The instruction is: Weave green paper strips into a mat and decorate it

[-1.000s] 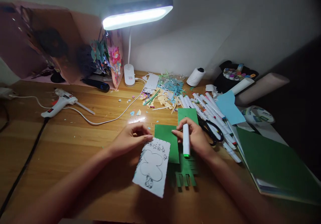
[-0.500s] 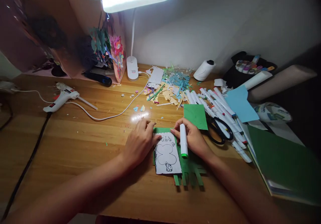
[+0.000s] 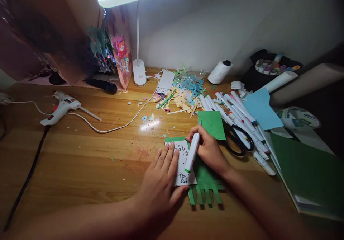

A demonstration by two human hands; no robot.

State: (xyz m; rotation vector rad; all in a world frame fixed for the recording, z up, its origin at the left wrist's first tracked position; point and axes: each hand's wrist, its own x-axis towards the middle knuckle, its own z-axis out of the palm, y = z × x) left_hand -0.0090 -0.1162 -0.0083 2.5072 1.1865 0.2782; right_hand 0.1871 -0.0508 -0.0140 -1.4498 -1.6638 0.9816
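My left hand lies flat with fingers stretched over a white paper carrying black line drawings: a large rounded outline, small stars and a spotted shape. Part of the drawing is hidden under the fingers. Beneath the paper is a green sheet whose near edge is cut into strips. My right hand is closed around a white marker beside the paper's right edge. The marker's green-banded end points toward me over the paper, and a narrow grey tip shows at its far end.
A green square, black-handled scissors and several markers lie to the right. Paper scraps are heaped at the back, near a lamp base. On the left rests a glue gun with its cord.
My left hand has moved from the paper's upper left edge to lie flat across it. The marker has tilted in my right hand, its green end shifting left over the paper.
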